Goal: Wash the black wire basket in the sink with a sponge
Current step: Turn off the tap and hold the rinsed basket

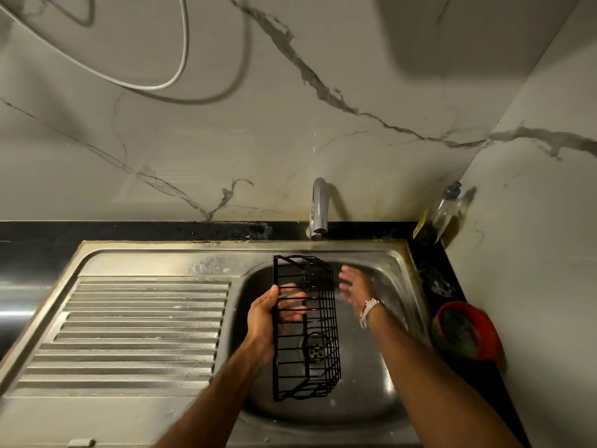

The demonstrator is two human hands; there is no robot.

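The black wire basket stands on its end over the steel sink bowl. My left hand grips its left rim at mid-height, fingers curled through the wires. To the right of the basket, my right hand hovers apart from it, blurred, with its fingers spread and nothing in them. A green sponge lies in a red bowl on the counter to the right of the sink.
A grey tap stands behind the bowl. The ribbed steel drainboard lies to the left. A dish soap bottle leans in the back right corner. The drain shows through the basket's wires.
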